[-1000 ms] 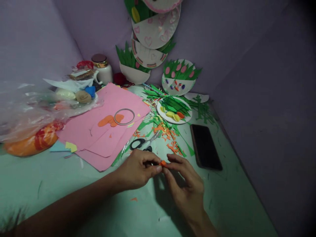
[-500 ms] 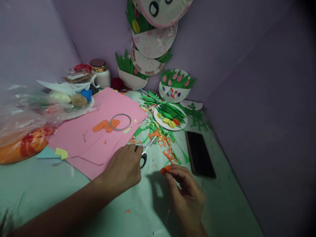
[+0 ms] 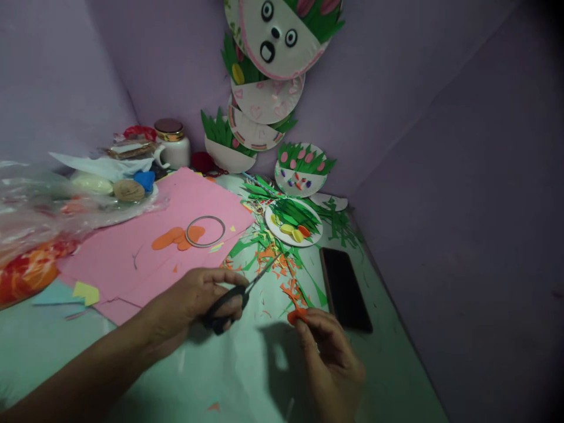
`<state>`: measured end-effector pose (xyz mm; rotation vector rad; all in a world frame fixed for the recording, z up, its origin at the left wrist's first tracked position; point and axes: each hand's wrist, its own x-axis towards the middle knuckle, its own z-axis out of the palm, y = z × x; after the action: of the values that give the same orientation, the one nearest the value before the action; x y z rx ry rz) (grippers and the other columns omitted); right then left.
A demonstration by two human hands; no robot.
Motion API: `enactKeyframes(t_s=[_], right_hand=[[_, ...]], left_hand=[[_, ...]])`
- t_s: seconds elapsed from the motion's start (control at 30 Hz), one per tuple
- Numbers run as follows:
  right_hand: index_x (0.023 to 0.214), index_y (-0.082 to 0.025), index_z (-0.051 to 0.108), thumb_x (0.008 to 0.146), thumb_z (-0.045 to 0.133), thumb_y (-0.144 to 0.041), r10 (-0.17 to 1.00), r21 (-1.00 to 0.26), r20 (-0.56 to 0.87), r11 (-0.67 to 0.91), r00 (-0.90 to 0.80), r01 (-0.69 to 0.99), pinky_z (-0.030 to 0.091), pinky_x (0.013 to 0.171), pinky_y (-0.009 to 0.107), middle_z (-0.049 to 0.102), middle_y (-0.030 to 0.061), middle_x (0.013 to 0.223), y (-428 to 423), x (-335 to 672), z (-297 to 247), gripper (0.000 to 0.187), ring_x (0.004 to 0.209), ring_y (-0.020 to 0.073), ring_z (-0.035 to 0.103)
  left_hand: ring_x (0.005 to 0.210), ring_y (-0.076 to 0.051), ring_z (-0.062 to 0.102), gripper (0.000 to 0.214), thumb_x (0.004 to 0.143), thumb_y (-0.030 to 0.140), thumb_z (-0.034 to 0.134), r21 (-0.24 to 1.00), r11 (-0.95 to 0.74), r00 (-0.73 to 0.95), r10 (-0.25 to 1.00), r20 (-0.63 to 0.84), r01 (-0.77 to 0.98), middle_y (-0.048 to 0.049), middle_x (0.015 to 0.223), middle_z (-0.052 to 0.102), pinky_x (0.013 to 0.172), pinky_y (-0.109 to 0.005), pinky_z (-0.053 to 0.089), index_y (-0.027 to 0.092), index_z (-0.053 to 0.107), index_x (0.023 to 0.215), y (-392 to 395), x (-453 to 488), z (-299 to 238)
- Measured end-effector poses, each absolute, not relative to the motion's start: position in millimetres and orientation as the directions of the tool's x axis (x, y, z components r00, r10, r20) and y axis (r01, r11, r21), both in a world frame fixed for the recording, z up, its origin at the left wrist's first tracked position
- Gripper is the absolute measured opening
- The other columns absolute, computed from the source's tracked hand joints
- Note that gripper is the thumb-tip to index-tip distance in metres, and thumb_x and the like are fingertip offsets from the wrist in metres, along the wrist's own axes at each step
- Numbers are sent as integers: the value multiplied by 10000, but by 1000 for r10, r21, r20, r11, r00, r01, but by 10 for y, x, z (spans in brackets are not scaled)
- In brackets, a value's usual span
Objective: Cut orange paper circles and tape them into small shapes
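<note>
My left hand (image 3: 200, 296) has its fingers around the black handles of a pair of scissors (image 3: 222, 311), whose blades point away toward the paper scraps. Between thumb and fingers, my right hand (image 3: 328, 352) pinches a small orange paper piece (image 3: 297, 317). Beyond both hands lies a heap of orange scraps (image 3: 291, 288) mixed with green ones. Several orange cut shapes (image 3: 170, 238) rest on pink paper (image 3: 211, 188), partly inside a grey ring (image 3: 188, 241). A white paper plate (image 3: 288, 239) carries green strips and yellow and orange ovals.
A dark phone (image 3: 348, 291) lies to the right of the scraps. Decorated paper plates (image 3: 271, 100) hang or lean against the purple wall. Plastic bags (image 3: 26, 200), a white mug (image 3: 165, 157) and a lidded jar (image 3: 174, 144) stand at the left and back.
My left hand has lifted the scissors and drawn them back to the left, its fingers now through the handles. The right hand still pinches the orange piece. The view has tilted up slightly.
</note>
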<state>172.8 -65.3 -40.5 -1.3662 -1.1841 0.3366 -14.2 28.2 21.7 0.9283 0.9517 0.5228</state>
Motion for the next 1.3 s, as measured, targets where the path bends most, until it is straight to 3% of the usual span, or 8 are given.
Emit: enactKeyframes(t_s=[0.1, 0.17, 0.23, 0.3, 0.37, 0.47, 1.03, 1.3], right_hand=[[833, -227, 633, 771, 616, -114, 775, -839, 478, 262, 414, 477, 532, 672, 275, 650, 20, 795, -669, 1744, -411, 130, 764, 153, 624], [847, -230, 625, 775, 612, -108, 771, -820, 497, 267, 398, 507, 522, 675, 280, 652, 17, 803, -673, 1756, -419, 142, 766, 153, 621], [867, -229, 619, 777, 607, -92, 766, -796, 521, 274, 378, 540, 509, 685, 283, 656, 16, 811, -671, 1767, -423, 164, 773, 154, 617], [890, -228, 616, 775, 601, -71, 759, -769, 547, 290, 352, 570, 496, 698, 280, 657, 13, 822, -669, 1776, -421, 195, 779, 151, 614], [905, -231, 616, 773, 595, -57, 755, -748, 564, 295, 335, 594, 486, 710, 273, 655, 9, 837, -672, 1781, -412, 219, 787, 146, 612], [904, -234, 620, 768, 592, -47, 742, -723, 584, 292, 329, 626, 482, 713, 263, 647, 5, 850, -688, 1779, -396, 233, 786, 140, 608], [890, -234, 620, 766, 586, -51, 760, -718, 575, 290, 304, 632, 505, 674, 289, 655, 19, 830, -693, 1780, -390, 223, 752, 166, 625], [901, -239, 626, 755, 591, -44, 757, -726, 572, 289, 315, 624, 509, 686, 293, 662, 14, 834, -694, 1774, -392, 246, 757, 168, 630]], left_hand=[[422, -68, 446, 401, 571, 351, 713, 806, 591, 563, 658, -500, 25, 11, 528, 567, 437, -200, 330, 104, 596, 865, 190, -59, 178], [495, -110, 526, 402, 542, 284, 714, 838, 533, 533, 677, -507, 118, 0, 574, 603, 487, -226, 402, 116, 616, 893, 128, -11, 159], [648, -173, 610, 374, 578, 237, 665, 889, 356, 496, 739, -456, 287, -32, 702, 670, 600, -277, 473, 147, 642, 941, 66, 6, 146], [806, -210, 632, 351, 651, 221, 591, 886, 73, 489, 812, -319, 458, -41, 883, 702, 729, -320, 489, 206, 663, 995, -2, -7, 133], [909, -226, 621, 409, 682, 207, 559, 806, -199, 527, 835, -158, 558, -23, 1019, 689, 821, -343, 473, 273, 642, 1077, -69, -33, 121], [935, -239, 616, 490, 659, 186, 565, 686, -400, 575, 818, -32, 607, -32, 1044, 682, 853, -351, 467, 268, 608, 1140, -139, -53, 121], [843, -223, 621, 442, 694, 208, 552, 621, -438, 638, 758, -133, 650, -12, 957, 689, 766, -335, 464, 291, 603, 1124, -95, -75, 210], [659, -178, 593, 288, 669, 151, 524, 608, -451, 629, 771, -103, 653, 13, 703, 663, 620, -259, 412, 286, 659, 885, -78, -31, 252]])
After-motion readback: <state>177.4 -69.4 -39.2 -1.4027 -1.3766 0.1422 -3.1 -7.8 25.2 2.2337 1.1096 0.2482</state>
